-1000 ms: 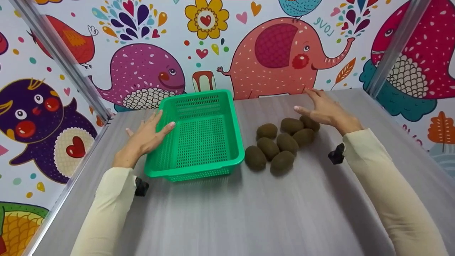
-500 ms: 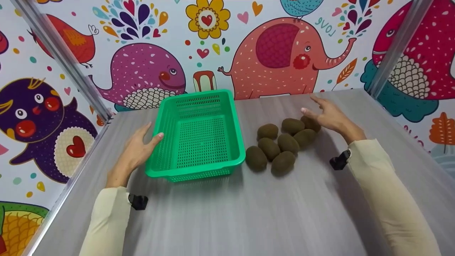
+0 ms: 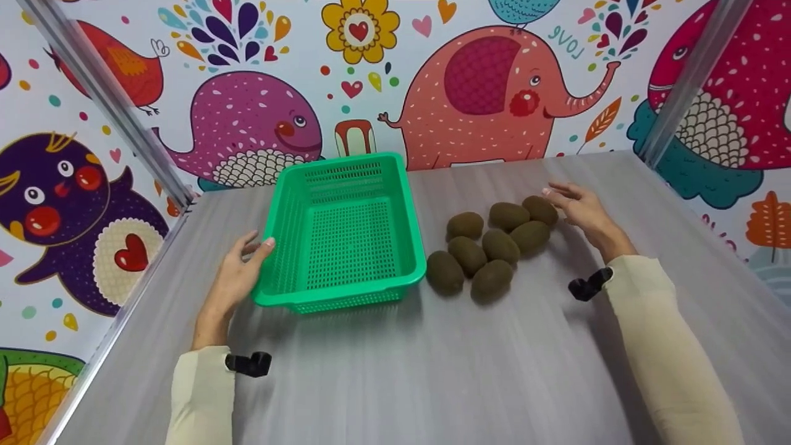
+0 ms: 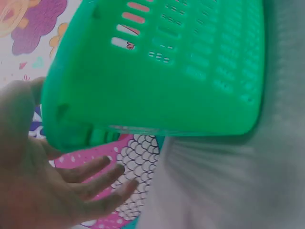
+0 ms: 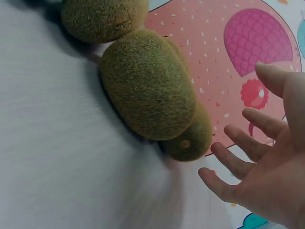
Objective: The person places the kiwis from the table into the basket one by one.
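Note:
A green plastic basket (image 3: 349, 247) with perforated walls stands on the table, nothing inside it. At its left rim is my left hand (image 3: 235, 275), thumb by the rim and the other fingers outside. In the left wrist view those fingers (image 4: 102, 183) are spread loosely below the rim, not wrapped round it. Several brown fuzzy kiwis (image 3: 485, 247) lie grouped right of the basket. My right hand (image 3: 587, 216) hovers just right of the farthest kiwi (image 3: 540, 211), holding nothing. The right wrist view has its fingers (image 5: 238, 160) apart and slightly bent, close to the kiwis.
The grey table (image 3: 383, 377) runs back to a wall (image 3: 371, 93) printed with cartoon animals. Metal posts (image 3: 117, 105) stand at the corners. A black wrist camera (image 3: 250, 364) sits on the left sleeve, another camera (image 3: 590, 284) on the right.
My left hand has drawn back from over the basket to its left rim. My right hand has lowered and shifted right, beside the kiwis. Basket and kiwis stay put.

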Demonstrator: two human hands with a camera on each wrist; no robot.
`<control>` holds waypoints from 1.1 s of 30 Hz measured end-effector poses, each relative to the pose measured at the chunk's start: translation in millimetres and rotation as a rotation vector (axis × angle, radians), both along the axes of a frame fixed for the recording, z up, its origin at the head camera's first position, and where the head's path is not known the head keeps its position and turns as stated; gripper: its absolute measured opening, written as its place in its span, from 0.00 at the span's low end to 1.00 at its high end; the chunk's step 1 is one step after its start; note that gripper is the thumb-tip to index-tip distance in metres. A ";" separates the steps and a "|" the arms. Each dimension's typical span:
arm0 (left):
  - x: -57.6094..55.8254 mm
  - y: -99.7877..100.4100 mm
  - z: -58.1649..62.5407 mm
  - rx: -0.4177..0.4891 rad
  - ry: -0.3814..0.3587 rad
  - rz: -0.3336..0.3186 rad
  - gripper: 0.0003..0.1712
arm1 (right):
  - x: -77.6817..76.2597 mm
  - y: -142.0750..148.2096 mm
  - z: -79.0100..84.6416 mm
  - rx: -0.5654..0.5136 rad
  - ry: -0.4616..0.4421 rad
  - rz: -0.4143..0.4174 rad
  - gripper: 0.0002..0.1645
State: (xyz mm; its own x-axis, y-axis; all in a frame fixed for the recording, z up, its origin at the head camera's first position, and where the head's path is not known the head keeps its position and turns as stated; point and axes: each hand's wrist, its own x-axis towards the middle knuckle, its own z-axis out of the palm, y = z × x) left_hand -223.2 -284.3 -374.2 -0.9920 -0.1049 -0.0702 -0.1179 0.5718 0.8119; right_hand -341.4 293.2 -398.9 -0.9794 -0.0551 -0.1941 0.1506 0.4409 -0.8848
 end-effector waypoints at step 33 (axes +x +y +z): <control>9.0 -9.8 -14.2 0.250 -0.007 -0.065 0.36 | -14.1 -5.5 -18.6 -0.023 -0.130 -0.074 0.48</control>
State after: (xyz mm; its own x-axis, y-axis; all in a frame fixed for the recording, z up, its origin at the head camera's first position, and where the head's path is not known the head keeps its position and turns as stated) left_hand -214.2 -294.2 -388.4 -0.9955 -0.0192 -0.0927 -0.0934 0.3598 0.9283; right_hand -355.5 287.7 -417.5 -0.9477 0.0105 -0.3189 0.2957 0.4046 -0.8654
